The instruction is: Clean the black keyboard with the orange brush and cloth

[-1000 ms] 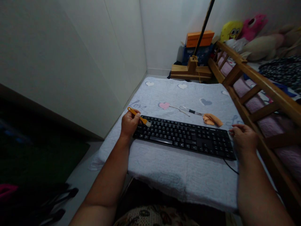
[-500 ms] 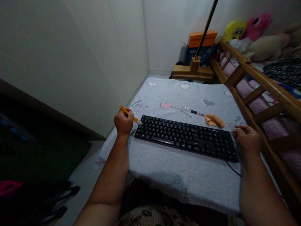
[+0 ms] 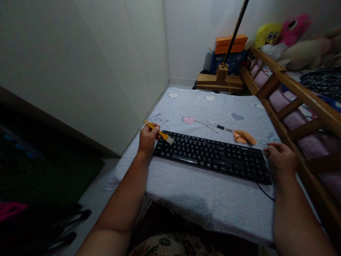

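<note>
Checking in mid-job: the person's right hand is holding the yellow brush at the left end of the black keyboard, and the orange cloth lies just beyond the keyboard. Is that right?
Not quite: the head view shows the left hand holding the yellow brush at the left end of the black keyboard. The orange cloth does lie just beyond it.

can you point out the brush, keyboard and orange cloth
Brush [image 3: 164, 136], head view: yellow handle, just above the bristles.
Keyboard [image 3: 212, 155], head view: keys near its middle.
Orange cloth [image 3: 243, 137], head view: middle of its crumpled top.
</note>
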The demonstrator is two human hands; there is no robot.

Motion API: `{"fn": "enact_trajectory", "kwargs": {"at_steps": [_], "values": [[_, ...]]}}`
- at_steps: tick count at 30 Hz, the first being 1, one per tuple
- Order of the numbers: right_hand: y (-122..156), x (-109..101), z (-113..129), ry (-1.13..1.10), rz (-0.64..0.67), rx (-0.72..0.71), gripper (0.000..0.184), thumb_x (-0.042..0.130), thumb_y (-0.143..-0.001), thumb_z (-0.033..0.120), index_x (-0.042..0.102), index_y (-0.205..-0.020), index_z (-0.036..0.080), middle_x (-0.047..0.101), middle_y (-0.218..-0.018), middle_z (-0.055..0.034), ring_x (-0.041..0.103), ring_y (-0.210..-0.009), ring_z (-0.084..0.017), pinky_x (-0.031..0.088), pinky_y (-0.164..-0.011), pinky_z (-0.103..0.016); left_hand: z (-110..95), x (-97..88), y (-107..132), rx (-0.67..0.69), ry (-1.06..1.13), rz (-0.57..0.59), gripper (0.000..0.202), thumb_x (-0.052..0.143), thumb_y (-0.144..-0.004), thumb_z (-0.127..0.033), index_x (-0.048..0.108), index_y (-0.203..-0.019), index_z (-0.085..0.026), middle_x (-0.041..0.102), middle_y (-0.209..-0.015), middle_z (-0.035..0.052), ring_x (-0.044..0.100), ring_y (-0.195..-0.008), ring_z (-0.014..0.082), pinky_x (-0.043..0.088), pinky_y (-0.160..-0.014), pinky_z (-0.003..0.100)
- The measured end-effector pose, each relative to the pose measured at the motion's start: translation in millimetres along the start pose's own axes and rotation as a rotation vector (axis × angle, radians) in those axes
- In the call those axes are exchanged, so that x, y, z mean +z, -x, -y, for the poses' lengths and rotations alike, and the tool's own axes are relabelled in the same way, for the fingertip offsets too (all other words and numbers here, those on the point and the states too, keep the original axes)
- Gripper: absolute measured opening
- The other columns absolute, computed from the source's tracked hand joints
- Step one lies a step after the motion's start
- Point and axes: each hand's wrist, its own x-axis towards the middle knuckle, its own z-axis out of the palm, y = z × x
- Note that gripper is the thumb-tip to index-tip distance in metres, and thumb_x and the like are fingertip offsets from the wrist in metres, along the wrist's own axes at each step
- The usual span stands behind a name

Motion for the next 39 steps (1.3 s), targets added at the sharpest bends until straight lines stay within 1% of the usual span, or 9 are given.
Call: {"fn": "enact_trajectory", "kwargs": {"at_steps": [3,10,16,24,31,33,35,37,39], "values": [[2,0,3,-0.008,-0.004,0.02,0.031,0.063,-0.057,0.032,0.071,-0.084,0.021,0.067,-0.067,-0.0012,0.06,-0.061,-0.018,0.045,-0.058,-0.03,2,5.1,3,-0.015,-0.03,0.043,0.023,0.072,-0.071,-0.038,0.063,-0.08,-0.02,0.058,-0.063,-0.0034,0.052,-0.05,0.0109,0.043,-0.05,0.024],[9,1,17,-0.004,-0.014,0.049,0.026,0.062,-0.056,0.028,0.069,-0.081,0.021,0.064,-0.064,-0.0002,0.06,-0.059,-0.018,0.045,-0.058,-0.029,4,7.6,5,-0.001,-0.084,0.072,0.027,0.073,-0.073,-0.043,0.065,-0.083,-0.019,0.059,-0.063,-0.0034,0.054,-0.052,0.0127,0.045,-0.053,0.025],[8,1,14,-0.011,-0.006,0.041,0.028,0.062,-0.057,0.029,0.07,-0.082,0.021,0.066,-0.066,0.0,0.061,-0.06,-0.018,0.046,-0.059,-0.029,6,6.3,5,0.007,-0.149,0.054,0.026,0.072,-0.074,-0.043,0.064,-0.083,-0.02,0.058,-0.063,-0.0039,0.055,-0.052,0.0136,0.046,-0.054,0.026],[1,1,4,-0.012,-0.005,0.018,0.029,0.063,-0.056,0.031,0.071,-0.083,0.02,0.066,-0.065,-0.0007,0.062,-0.061,-0.019,0.046,-0.058,-0.029,3,-5.2,-2,0.09,-0.322,-0.089,0.02,0.062,-0.073,-0.038,0.065,-0.082,-0.021,0.059,-0.063,-0.0032,0.056,-0.054,0.015,0.045,-0.054,0.026],[0,0,1,0.004,0.001,0.009,0.031,0.063,-0.057,0.032,0.072,-0.084,0.02,0.067,-0.066,-0.001,0.062,-0.061,-0.019,0.047,-0.061,-0.031,-3,-19.4,-7,0.279,-0.56,-0.299,0.011,0.059,-0.072,-0.029,0.066,-0.075,-0.021,0.055,-0.059,-0.0039,0.054,-0.056,0.0151,0.045,-0.063,0.028],[1,0,3,0.005,0.004,0.016,0.03,0.063,-0.058,0.031,0.072,-0.084,0.02,0.067,-0.067,-0.001,0.062,-0.062,-0.019,0.047,-0.061,-0.031,-3,-21.8,-7,0.316,-0.553,-0.362,0.009,0.059,-0.072,-0.027,0.066,-0.075,-0.021,0.057,-0.06,-0.0036,0.054,-0.057,0.0147,0.045,-0.064,0.028],[2,0,5,0.0,0.006,0.016,0.03,0.063,-0.058,0.031,0.072,-0.084,0.02,0.067,-0.067,-0.0009,0.062,-0.061,-0.019,0.047,-0.061,-0.03,-1,-22.1,-7,0.339,-0.486,-0.408,0.009,0.059,-0.074,-0.027,0.065,-0.077,-0.021,0.058,-0.062,-0.0036,0.054,-0.058,0.0141,0.046,-0.062,0.027],[2,0,4,0.004,0.005,0.015,0.029,0.063,-0.059,0.029,0.072,-0.085,0.019,0.067,-0.066,-0.0011,0.063,-0.062,-0.019,0.047,-0.06,-0.03,1,-19.6,-7,0.332,-0.35,-0.391,0.01,0.06,-0.076,-0.03,0.064,-0.08,-0.021,0.057,-0.063,-0.0042,0.054,-0.055,0.0131,0.045,-0.058,0.025],[0,0,1,0.007,0.005,0.016,0.027,0.064,-0.061,0.028,0.072,-0.085,0.019,0.067,-0.067,-0.0016,0.064,-0.062,-0.019,0.048,-0.06,-0.029,3,-13.7,-4,0.287,-0.184,-0.302,0.014,0.064,-0.079,-0.034,0.063,-0.083,-0.021,0.057,-0.062,-0.0048,0.052,-0.051,0.0117,0.044,-0.054,0.024]]}}
